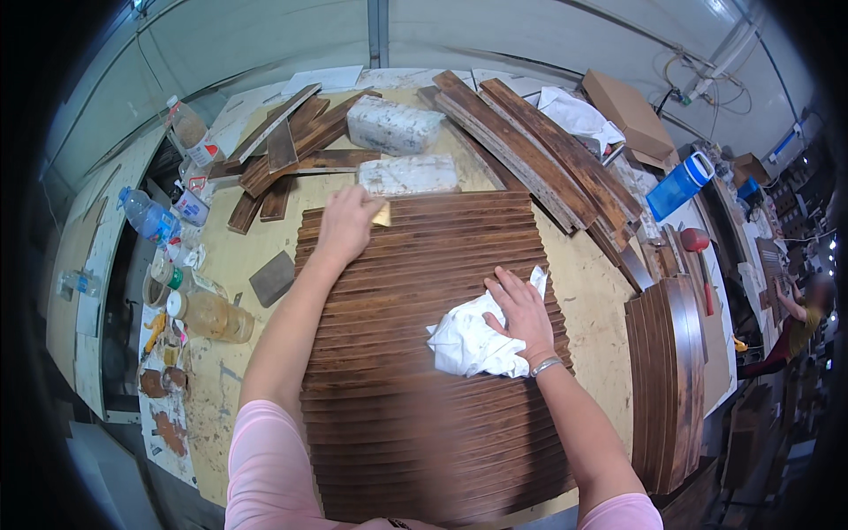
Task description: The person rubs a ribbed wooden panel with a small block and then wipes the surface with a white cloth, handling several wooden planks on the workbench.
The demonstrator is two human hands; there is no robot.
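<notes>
A panel of dark brown wooden slats (406, 291) lies before me on the workbench. At its far left corner, my left hand (347, 221) is closed around a small, thin yellowish piece (382, 215) whose exact kind I cannot make out; it touches the far slats. My right hand (521, 315) lies on the right half of the panel with fingers stretched out. Under its palm and thumb is a crumpled white cloth (475, 343), pressed against the slats. A small dark flat square (273, 279) sits on the bench left of the panel.
Brown boards (291, 146) are piled far left, and long planks (530, 150) far right. Two white wrapped blocks (408, 175) stand behind the panel. Bottles and jars (212, 318) line the left edge. Stacked slats (662, 389), a blue bottle (679, 186) and a co-worker (795, 322) are at right.
</notes>
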